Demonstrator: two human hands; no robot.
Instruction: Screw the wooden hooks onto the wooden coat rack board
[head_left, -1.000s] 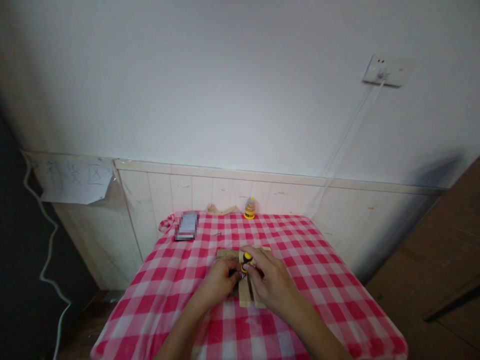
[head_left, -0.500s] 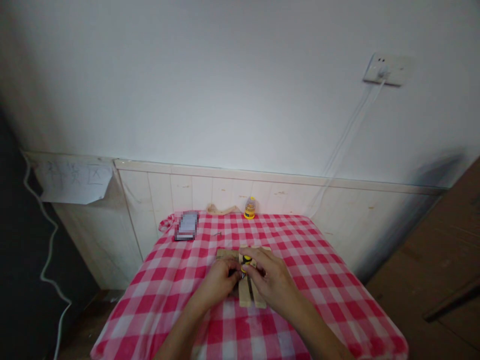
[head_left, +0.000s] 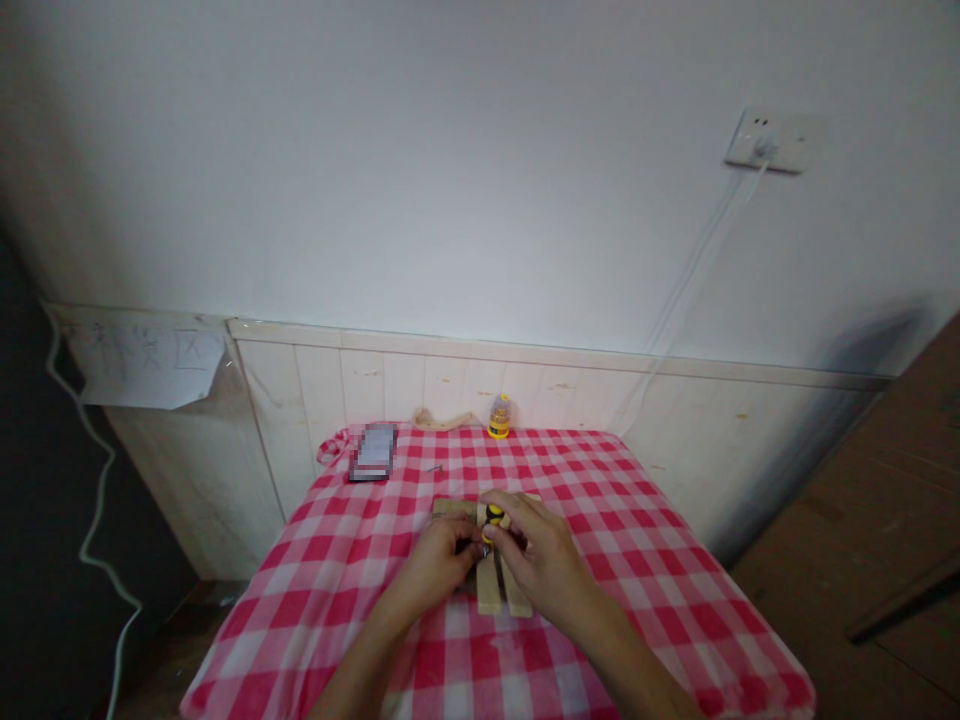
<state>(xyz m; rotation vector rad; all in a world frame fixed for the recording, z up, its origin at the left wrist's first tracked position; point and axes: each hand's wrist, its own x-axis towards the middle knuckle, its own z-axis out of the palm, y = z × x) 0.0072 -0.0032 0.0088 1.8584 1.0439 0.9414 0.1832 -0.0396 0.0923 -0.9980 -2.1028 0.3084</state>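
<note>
Head view: the right hand (head_left: pixel 541 552) pinches a black-and-yellow screwdriver (head_left: pixel 493 513) between thumb and fingers, its handle standing roughly upright and a short bit of metal shaft showing below; compared with half a second ago, the fingers have shifted slightly on the handle, and more of its black and yellow top shows between them, much as it did a second ago; the left hand (head_left: pixel 437 562) has stayed in place, thumb and fingertips brought together just beside the metal shaft, though whether they pinch some small part or the shaft itself I cannot tell; the screwdriver is over two pale wooden strips (head_left: pixel 490 592), which lie side by side with a narrow dark gap between them, their near ends toward the person; a darker wooden board (head_left: pixel 452 508) shows partly from behind the left hand, next to the strips; wood and forearms look unmoved across the frames; on the checked tablecloth (head_left: pixel 637 560) beyond, the phone (head_left: pixel 373 452), its screen pixelated, the small metal piece (head_left: pixel 436 468) and the yellow-based container (head_left: pixel 499 418) near the wall all lie or stand where they did.
</note>
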